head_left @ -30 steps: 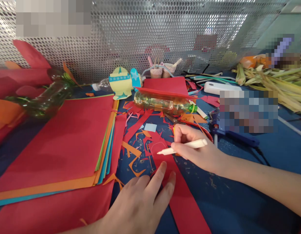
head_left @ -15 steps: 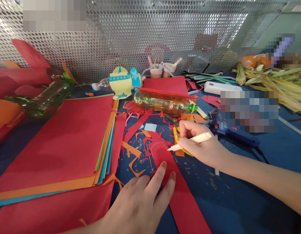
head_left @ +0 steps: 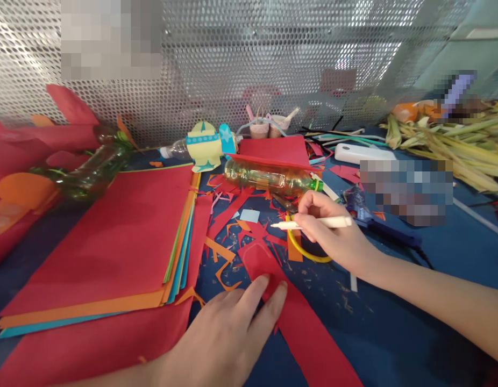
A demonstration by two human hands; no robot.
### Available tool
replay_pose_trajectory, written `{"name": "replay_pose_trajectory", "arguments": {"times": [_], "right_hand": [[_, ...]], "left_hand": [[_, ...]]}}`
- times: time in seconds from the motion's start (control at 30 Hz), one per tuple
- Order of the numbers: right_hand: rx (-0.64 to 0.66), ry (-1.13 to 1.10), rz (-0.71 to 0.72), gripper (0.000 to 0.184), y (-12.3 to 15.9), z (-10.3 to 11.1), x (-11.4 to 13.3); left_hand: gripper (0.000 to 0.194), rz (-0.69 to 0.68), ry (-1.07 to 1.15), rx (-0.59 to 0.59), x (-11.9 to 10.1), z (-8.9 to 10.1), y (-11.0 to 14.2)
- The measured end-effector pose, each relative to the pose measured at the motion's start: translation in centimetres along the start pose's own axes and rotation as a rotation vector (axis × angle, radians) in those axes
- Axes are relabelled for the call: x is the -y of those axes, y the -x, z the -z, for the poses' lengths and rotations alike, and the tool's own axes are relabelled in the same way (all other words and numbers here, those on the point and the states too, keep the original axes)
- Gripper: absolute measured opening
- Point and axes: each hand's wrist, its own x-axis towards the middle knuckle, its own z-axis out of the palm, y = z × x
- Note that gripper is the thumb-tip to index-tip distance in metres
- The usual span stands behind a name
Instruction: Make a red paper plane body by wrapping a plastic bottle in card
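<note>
The right hand [head_left: 333,231] pinches a slim white pen [head_left: 291,224] between thumb and curled fingers, and the pen's tip, which half a second ago was at the right edge of the long red paper strip [head_left: 307,333], has swung to the far side and now points left above the scraps, apart from the strip. That strip lies on the dark blue tabletop [head_left: 378,344], running from the near right towards the middle of the scene, with a pale curved outline [head_left: 257,243] drawn at its far end. The left hand [head_left: 222,333] lies palm down with two digits slightly spread on the strip, pressing rather than gripping; the strip's far end seems to have turned a little left along with them (the camera has shifted too, so I judge this loosely). For the drawing this reads as a pause: the curve shows, no stroke is being made, and the strip remains steadied. Red and orange paper scraps [head_left: 220,250] lie left of the strip, and beyond is a transparent green plastic bottle [head_left: 265,177] on its side.
</note>
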Motion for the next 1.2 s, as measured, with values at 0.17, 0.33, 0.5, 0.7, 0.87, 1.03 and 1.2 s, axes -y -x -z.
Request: {"name": "replay_pose_trajectory", "arguments": {"times": [0.17,0.33,0.5,0.7,0.87,1.03,1.2], "right_hand": [[-0.001,-0.013,0.041,0.017,-0.4,0.0,-0.3],[-0.071,-0.078,0.045,0.022,-1.0,0.2,-0.2],[-0.002,-0.199,-0.077,0.04,-1.4,0.7,0.3],[0.021,-0.341,-0.124,0.03,-1.2,0.7,0.4],[0.036,-0.278,-0.018,0.026,-0.9,0.5,0.3],[0.111,-0.41,-0.036,0.02,-1.2,0.5,0.2],[0.216,-0.594,-0.062,0.022,-1.3,0.6,0.3]], "left_hand": [[0.067,0.015,0.069,0.009,0.8,0.9,-0.2],[0.062,-0.014,0.05,-0.139,1.6,2.6,-0.1],[0.063,0.054,-0.091,-0.274,2.8,4.5,0.9],[0.058,0.126,-0.242,-0.328,3.7,5.1,0.9],[0.036,0.17,0.19,-0.267,3.4,5.6,0.1],[0.039,0.501,0.729,-0.033,4.3,6.9,-1.4],[0.056,0.631,1.264,0.212,5.7,5.9,-2.8]]}}
